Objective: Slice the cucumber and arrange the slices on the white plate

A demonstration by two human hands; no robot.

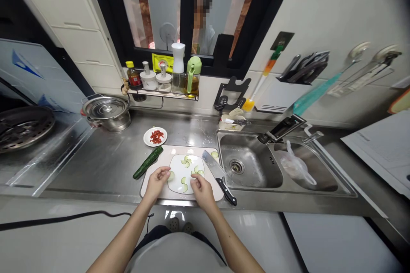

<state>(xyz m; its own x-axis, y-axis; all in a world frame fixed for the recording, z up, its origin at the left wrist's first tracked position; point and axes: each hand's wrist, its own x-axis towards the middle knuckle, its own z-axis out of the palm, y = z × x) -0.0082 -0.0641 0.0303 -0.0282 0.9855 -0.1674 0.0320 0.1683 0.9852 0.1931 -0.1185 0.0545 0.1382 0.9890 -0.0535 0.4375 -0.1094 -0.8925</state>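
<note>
A white plate (pixel 177 163) lies on a pale pink cutting board (pixel 150 181), with thin cucumber slices (pixel 183 184) set on it in small curved groups. At the plate's left edge, my left hand (pixel 157 182) pinches a pale cucumber slice (pixel 171 175) between thumb and fingers. My right hand (pixel 202 188) is over the right edge, close to another group of slices. Its fingertips are drawn together; what they hold, if anything, is too small to tell. Left of the plate rests a dark green cucumber (pixel 147 162). A black-handled knife (pixel 226 191) lies across the board's right side.
Behind the board stands a small white dish of chopped red pieces (pixel 156 137). The double sink (pixel 253 153) is at right, a plastic bag (pixel 295 166) in its far basin. A lidded steel pot (pixel 110 113) stands left, below a condiment shelf (pixel 166 94).
</note>
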